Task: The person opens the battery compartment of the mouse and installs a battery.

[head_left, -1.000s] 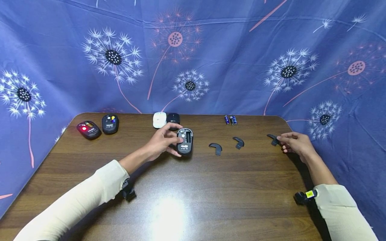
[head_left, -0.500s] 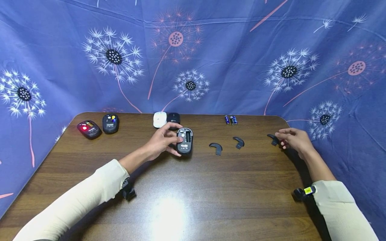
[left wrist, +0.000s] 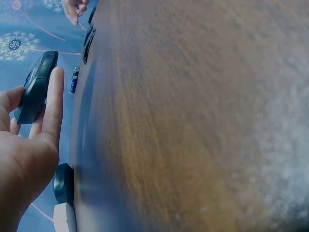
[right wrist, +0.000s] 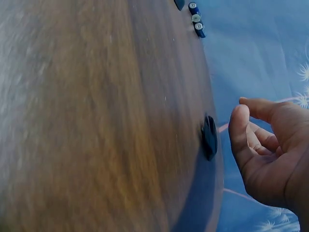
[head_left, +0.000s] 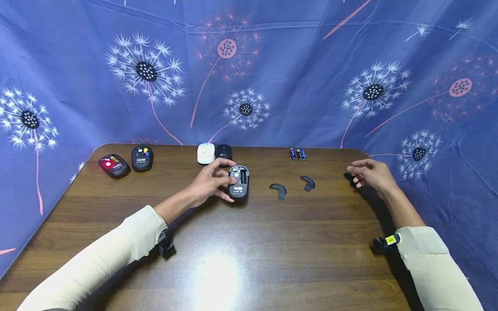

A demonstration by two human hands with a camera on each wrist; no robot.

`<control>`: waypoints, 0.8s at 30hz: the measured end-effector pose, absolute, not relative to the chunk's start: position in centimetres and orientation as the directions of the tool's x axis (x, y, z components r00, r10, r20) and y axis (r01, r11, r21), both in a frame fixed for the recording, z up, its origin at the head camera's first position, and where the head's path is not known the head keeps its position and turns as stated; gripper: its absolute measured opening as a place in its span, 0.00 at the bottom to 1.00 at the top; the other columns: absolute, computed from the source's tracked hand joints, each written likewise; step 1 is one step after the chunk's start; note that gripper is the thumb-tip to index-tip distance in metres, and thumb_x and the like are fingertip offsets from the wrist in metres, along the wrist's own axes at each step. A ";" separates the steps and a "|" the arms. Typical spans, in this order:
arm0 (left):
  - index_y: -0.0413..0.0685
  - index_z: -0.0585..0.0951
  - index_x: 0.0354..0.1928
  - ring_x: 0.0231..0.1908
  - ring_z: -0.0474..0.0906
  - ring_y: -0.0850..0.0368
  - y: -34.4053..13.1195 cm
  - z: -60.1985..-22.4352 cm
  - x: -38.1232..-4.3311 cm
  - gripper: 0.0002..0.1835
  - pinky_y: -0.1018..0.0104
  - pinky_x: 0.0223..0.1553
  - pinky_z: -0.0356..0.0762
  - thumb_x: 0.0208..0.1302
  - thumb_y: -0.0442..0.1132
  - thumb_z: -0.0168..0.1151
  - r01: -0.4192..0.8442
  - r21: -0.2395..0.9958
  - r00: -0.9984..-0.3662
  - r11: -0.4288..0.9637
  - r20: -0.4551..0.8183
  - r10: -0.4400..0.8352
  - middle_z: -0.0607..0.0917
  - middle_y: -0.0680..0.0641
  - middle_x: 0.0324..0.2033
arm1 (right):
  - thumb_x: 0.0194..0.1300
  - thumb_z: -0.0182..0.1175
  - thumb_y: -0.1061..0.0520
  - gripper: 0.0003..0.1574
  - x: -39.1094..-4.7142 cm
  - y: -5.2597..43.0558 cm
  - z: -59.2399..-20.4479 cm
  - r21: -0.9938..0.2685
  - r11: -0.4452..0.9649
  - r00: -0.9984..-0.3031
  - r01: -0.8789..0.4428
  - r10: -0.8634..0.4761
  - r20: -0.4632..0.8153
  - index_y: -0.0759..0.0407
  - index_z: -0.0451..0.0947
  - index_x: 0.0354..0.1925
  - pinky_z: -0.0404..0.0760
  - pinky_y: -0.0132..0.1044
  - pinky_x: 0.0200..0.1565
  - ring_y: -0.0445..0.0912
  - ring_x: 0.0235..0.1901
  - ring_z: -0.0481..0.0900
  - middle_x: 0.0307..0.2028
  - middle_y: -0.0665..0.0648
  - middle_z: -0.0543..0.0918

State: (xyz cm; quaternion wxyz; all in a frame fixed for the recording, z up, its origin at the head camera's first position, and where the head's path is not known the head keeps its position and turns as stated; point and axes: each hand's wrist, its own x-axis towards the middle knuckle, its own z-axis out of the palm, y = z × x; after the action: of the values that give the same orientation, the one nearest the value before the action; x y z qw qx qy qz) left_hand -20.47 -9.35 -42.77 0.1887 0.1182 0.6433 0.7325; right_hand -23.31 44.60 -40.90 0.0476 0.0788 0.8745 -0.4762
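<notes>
Near the right edge of the table point(head_left: 311, 242), our right hand point(head_left: 371, 175) no longer pinches the black battery cover point(right wrist: 209, 138); it hovers close by, apart from it, fingers loosely curled round nothing. So we judge that cover set down and loose. Our left hand point(head_left: 208, 183) grips the upturned black mouse point(head_left: 239, 190) above the tabletop, thumb on its underside, battery bay point(head_left: 244, 176) uncovered; two similar covers point(head_left: 308, 183) lie between our hands.

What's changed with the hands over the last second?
The right hand seems to have let go of the rightmost black cover and moved left and slightly forward, partly hiding it in the head view. The left hand still holds its mouse; the other black covers and the batteries stayed put.
</notes>
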 end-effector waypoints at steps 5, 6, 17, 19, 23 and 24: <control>0.40 0.69 0.79 0.39 0.93 0.47 -9.3 -42.8 -20.6 0.32 0.38 0.38 1.00 0.77 0.22 0.64 -0.127 0.987 -0.904 -0.102 -0.072 0.422 0.88 0.43 0.43 | 0.85 0.66 0.55 0.31 -24.0 43.6 -40.9 -0.872 0.461 -0.986 0.161 0.039 -0.162 0.74 0.69 0.72 0.96 0.30 0.32 0.33 0.29 0.87 0.35 0.34 0.91; 0.40 0.69 0.79 0.38 0.93 0.47 -9.3 -42.8 -20.6 0.32 0.38 0.38 1.00 0.77 0.22 0.64 -0.126 0.987 -0.905 -0.103 -0.072 0.420 0.88 0.43 0.43 | 0.85 0.65 0.56 0.30 -24.2 43.4 -40.9 -0.879 0.448 -0.986 0.161 0.031 -0.165 0.74 0.70 0.71 0.96 0.30 0.32 0.33 0.29 0.87 0.35 0.34 0.91; 0.41 0.70 0.78 0.39 0.92 0.46 -9.1 -42.8 -20.6 0.31 0.38 0.38 1.00 0.77 0.23 0.65 -0.131 0.986 -0.905 -0.101 -0.077 0.419 0.88 0.43 0.43 | 0.86 0.63 0.57 0.35 -25.4 41.2 -40.9 -0.909 0.363 -0.974 0.205 -0.014 -0.225 0.75 0.65 0.77 0.99 0.32 0.43 0.35 0.32 0.93 0.38 0.39 0.93; 0.41 0.70 0.79 0.39 0.92 0.46 -9.1 -42.8 -20.6 0.32 0.38 0.38 1.00 0.78 0.23 0.65 -0.131 0.986 -0.904 -0.101 -0.078 0.419 0.89 0.43 0.42 | 0.86 0.63 0.58 0.35 -25.6 41.0 -41.0 -0.915 0.340 -0.971 0.215 -0.025 -0.238 0.75 0.65 0.77 0.99 0.32 0.44 0.35 0.33 0.93 0.39 0.40 0.93; 0.40 0.69 0.79 0.38 0.92 0.47 -9.1 -42.7 -20.5 0.32 0.39 0.38 1.00 0.78 0.23 0.64 -0.133 0.986 -0.902 -0.100 -0.078 0.424 0.89 0.44 0.42 | 0.85 0.64 0.59 0.36 -25.9 40.4 -41.3 -0.919 0.317 -0.965 0.234 -0.040 -0.260 0.76 0.64 0.79 0.99 0.32 0.45 0.36 0.34 0.93 0.39 0.41 0.94; 0.40 0.68 0.80 0.38 0.92 0.47 -9.1 -42.7 -20.5 0.33 0.39 0.38 1.00 0.78 0.23 0.64 -0.134 0.986 -0.901 -0.101 -0.079 0.426 0.89 0.44 0.42 | 0.85 0.64 0.58 0.37 -25.9 40.3 -41.4 -0.917 0.322 -0.964 0.235 -0.044 -0.263 0.76 0.63 0.79 0.99 0.33 0.46 0.36 0.34 0.94 0.40 0.41 0.94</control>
State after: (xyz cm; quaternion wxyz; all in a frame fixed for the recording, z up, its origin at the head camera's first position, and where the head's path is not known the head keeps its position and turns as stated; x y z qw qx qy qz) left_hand -20.52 -9.07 -42.71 0.1908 0.1137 0.6427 0.7332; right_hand -25.93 40.29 -41.38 0.1207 0.0595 0.8039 -0.5794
